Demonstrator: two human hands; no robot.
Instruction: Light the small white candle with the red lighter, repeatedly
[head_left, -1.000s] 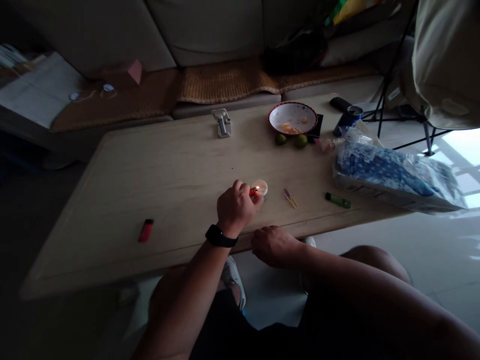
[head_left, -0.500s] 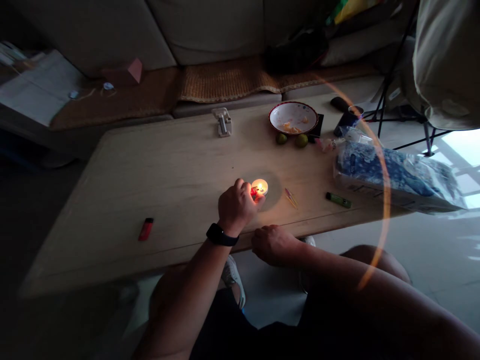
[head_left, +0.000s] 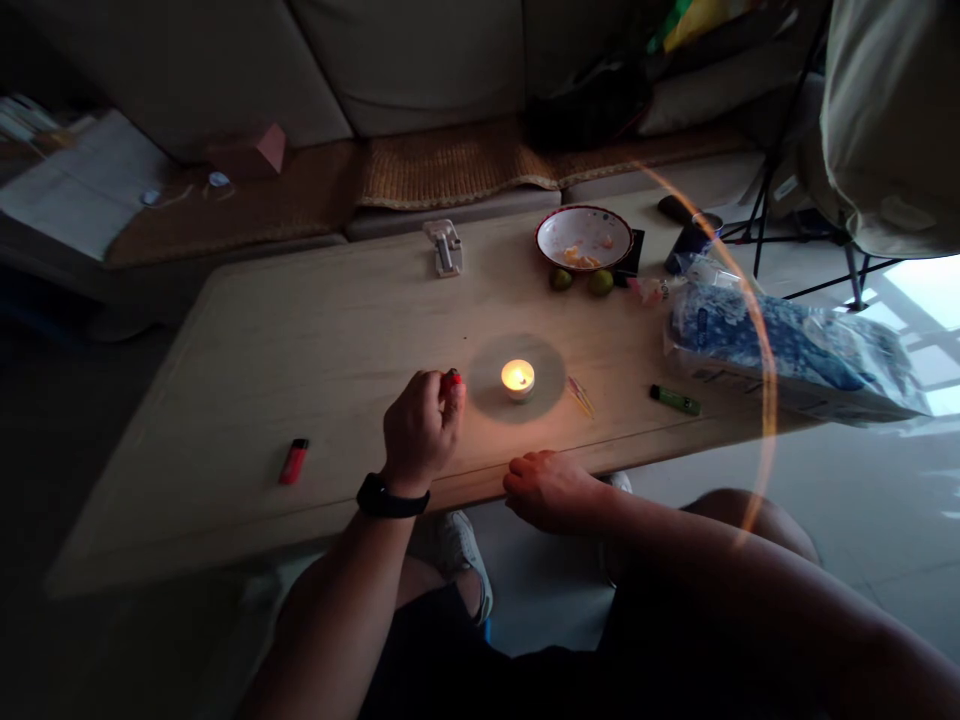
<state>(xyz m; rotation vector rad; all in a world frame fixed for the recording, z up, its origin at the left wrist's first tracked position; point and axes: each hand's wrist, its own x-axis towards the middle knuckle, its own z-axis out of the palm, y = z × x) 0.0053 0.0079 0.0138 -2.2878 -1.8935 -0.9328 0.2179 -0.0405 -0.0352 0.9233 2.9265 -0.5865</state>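
A small round candle (head_left: pixel 517 380) burns on the pale wooden table (head_left: pixel 330 330), its flame lighting the wood around it. Left of it, my left hand (head_left: pixel 421 430), with a black band on the wrist, is closed round a red lighter (head_left: pixel 451 379); only the lighter's top end shows above the fist. No flame shows on the lighter. My right hand (head_left: pixel 551 488) rests at the table's near edge, below the candle, its fingers loosely curled and nothing visible in them. A second red lighter (head_left: pixel 294 464) with a black top lies farther left on the table.
Right of the candle lie several thin colored sticks (head_left: pixel 580 396) and a green lighter (head_left: pixel 675 400). Farther back are a bowl (head_left: pixel 583 225) with orange pieces, two green fruits (head_left: pixel 600 283), a white and grey device (head_left: pixel 445 248), a dark can (head_left: pixel 694 240) and a blue plastic-wrapped package (head_left: pixel 795 340).
My left hand has drawn back to the left from the candle, the red lighter still in it. The candle now stands uncovered and lit. My right hand has stayed at the table's edge.
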